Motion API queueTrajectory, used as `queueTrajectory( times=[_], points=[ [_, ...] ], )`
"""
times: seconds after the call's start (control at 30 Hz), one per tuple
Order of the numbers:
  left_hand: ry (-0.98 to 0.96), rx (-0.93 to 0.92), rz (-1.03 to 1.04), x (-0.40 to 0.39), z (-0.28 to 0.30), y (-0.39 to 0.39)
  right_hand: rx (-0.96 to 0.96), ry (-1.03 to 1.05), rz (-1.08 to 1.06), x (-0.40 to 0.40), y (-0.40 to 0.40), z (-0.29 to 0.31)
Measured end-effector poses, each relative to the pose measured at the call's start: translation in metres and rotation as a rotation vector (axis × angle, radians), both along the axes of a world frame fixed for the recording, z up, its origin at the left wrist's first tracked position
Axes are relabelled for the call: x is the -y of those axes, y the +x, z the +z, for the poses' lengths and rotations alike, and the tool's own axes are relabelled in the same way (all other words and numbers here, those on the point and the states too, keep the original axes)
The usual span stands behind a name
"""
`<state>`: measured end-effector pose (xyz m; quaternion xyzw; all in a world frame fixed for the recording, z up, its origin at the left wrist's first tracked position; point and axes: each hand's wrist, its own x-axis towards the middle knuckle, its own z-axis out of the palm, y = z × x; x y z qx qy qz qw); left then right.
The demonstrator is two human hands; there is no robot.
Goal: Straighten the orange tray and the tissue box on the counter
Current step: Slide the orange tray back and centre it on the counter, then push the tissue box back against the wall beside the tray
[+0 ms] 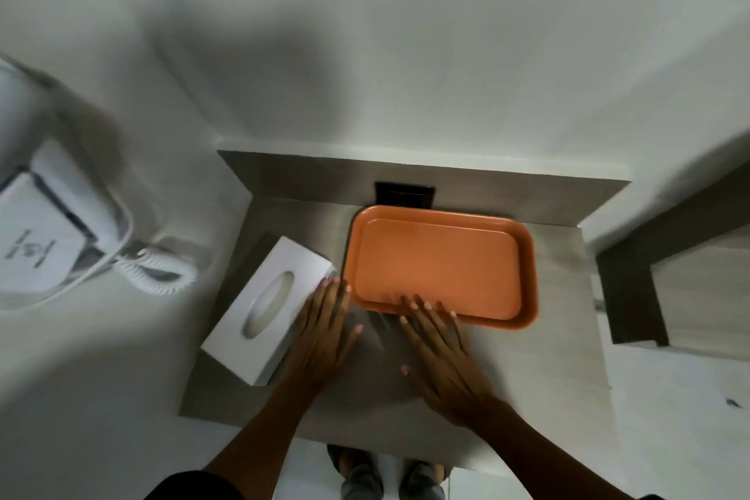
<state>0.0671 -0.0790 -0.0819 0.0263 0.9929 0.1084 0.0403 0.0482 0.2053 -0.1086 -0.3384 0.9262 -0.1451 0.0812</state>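
Bench [527, 378]: a pale wood-grain top is seen from above, set against a white wall, with a dark socket plate [405, 195] mounted on its low back panel.
Orange tray [442, 264]: it is laid flat at the back of the bench, directly below the socket plate, its long sides running nearly parallel to the back panel with a slight tilt.
Tissue box [268, 308]: the white box is placed just left of the orange tray, turned at a clear angle to it, its oval slot facing up and its near corner close to the bench's left edge.
Left hand [324, 337]: the grip is released, fingers stretched flat; it is held between the tissue box and the orange tray, alongside the box's right side, fingertips at the tray's left edge.
Right hand [438, 349]: the grip is likewise released, fingers spread; the fingertips are laid over the orange tray's near rim.
Corded white appliance [61, 223]: it is seen well left of the tissue box, blurred, with a coiled cord [162, 272] beside it.
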Motion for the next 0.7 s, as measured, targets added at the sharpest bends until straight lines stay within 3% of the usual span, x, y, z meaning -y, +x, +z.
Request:
queueTrajectory(
  times=[0.13,0.3,0.7],
  points=[
    [0.016,-0.003,0.199,0.040,0.014,0.006,0.065,-0.128,0.140,0.050,0.005,-0.003],
    [0.083,0.052,0.400,0.090,0.014,0.036,0.055,-0.081,0.268,0.108,0.007,-0.015],
    [0.051,0.105,0.546,0.120,-0.007,0.054,0.108,-0.034,0.079,0.164,0.013,-0.049]
  ],
)
